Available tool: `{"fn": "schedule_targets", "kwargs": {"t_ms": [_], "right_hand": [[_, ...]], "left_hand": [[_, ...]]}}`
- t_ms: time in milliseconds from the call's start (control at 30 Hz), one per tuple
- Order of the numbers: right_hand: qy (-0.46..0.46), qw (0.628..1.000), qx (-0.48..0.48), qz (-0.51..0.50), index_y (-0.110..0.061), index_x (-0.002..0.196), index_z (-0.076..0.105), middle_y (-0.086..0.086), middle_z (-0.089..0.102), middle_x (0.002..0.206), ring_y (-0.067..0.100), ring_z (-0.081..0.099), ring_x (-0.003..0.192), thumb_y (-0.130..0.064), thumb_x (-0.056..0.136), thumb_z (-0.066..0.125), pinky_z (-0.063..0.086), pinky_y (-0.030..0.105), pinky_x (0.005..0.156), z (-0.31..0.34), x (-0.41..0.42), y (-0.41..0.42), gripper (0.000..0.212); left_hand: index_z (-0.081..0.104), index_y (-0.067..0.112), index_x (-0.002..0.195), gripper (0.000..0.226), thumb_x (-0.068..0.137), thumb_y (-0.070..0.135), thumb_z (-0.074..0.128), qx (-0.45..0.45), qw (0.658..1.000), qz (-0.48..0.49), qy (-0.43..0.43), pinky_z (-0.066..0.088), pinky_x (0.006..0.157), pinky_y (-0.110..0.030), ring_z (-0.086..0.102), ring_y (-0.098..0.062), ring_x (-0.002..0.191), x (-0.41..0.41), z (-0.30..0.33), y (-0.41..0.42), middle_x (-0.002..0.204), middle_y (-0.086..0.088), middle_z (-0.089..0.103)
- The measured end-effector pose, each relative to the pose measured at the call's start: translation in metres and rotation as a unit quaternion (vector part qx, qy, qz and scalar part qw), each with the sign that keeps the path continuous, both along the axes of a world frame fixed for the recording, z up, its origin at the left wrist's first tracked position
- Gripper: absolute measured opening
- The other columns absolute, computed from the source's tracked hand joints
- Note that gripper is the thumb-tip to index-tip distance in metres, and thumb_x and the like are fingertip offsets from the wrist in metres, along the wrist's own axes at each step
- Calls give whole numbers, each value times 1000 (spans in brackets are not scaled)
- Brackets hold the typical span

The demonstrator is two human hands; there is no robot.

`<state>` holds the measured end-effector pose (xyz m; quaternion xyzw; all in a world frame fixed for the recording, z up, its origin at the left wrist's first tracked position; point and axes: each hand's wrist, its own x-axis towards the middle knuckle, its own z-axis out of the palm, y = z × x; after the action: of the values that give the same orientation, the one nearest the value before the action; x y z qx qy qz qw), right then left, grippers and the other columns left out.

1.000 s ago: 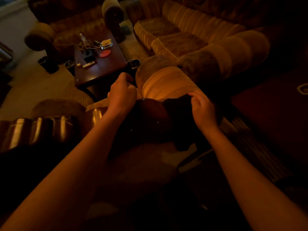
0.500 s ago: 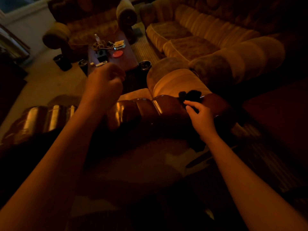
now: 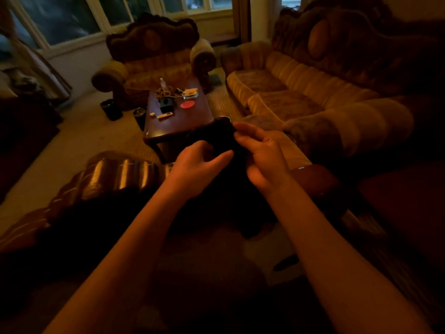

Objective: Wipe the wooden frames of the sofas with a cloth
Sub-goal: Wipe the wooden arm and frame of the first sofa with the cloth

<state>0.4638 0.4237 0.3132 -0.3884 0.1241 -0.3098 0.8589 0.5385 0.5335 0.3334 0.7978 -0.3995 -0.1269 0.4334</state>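
Far left, low in the foreground: glossy ribbed wooden frame [image 3: 115, 174] of the near sofa, catching light, untouched at this moment. Impossible to judge from the shine alone whether wiped or not.

Further back, left of centre: armchair [image 3: 154, 61] with a dark carved wooden crest and wooden arm fronts, well apart from both hands, probably yet to be done. Before it, cluttered surface [image 3: 178, 119], no part of the job.

Centre: left hand [image 3: 197, 165] raised above the near frame, thumb and curled fingers pinching the lower edge of the dark cloth [image 3: 216, 138]. Cloth held up in the air between the two hands, off every frame, apparently being refolded or bunched for a fresh grip. No wiping in progress.

Just right of centre: right hand [image 3: 262, 155] pinching the cloth's upper edge between fingertips and thumb. Under that wrist, rounded dark wooden end [image 3: 313, 179] of the near frame, close by and likely the next patch.

Right: long sofa [image 3: 301, 92] with a tall carved wooden back, far from the cloth. Too dim for any sign of cleaning there. By the look of it, most of the frames left to do.
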Motion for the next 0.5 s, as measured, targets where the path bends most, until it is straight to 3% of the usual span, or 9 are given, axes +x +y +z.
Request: {"fn": "schedule_targets", "kwargs": {"t_ms": [67,133,200,267,367,433,500], "right_hand": [[-44,998,35,15,-9,88,61,4,72,73,14,69,68,7,92,44,58,24,64,10,3,2,24],[-70,996,47,27,-10,89,61,5,71,73,15,69,68,5,92,45,58,24,64,18,6,4,23],[-73,996,35,37,-10,89,61,5,71,75,15,69,69,4,92,46,57,25,63,24,7,6,21],[-68,996,29,41,-11,88,61,5,71,76,15,70,70,4,92,47,57,25,62,27,7,6,20],[-40,999,0,22,-12,87,62,7,69,83,16,69,73,4,90,51,57,26,65,25,7,3,19],[8,999,-52,-5,-12,86,63,9,66,91,17,67,80,3,88,55,56,27,71,20,7,-2,17],[76,990,-111,-45,-12,85,64,7,65,90,12,64,75,1,87,58,53,21,64,14,5,-6,14]], "left_hand": [[64,13,103,40,77,43,72,-34,994,4,104,56,78,-35,68,-14,85,-1,5,6,90,-1,70],[63,10,100,24,88,31,64,-33,982,-19,187,53,59,-19,64,-1,62,-4,12,14,73,5,68],[65,9,92,16,91,24,60,-34,971,-36,234,48,62,-17,62,-4,64,-5,15,18,72,3,67],[65,8,91,12,91,19,59,-41,967,-22,249,48,69,-22,62,-14,78,-5,16,20,86,-7,64],[60,10,89,5,92,10,56,-66,957,21,282,51,54,-17,63,-8,69,-5,21,21,84,-6,61],[60,11,90,7,92,6,55,-93,948,42,300,53,54,-18,63,-10,69,-4,26,22,82,-4,62],[60,10,92,8,92,5,55,-97,949,68,292,51,51,-17,61,-9,66,-1,32,23,78,-2,61]]}}
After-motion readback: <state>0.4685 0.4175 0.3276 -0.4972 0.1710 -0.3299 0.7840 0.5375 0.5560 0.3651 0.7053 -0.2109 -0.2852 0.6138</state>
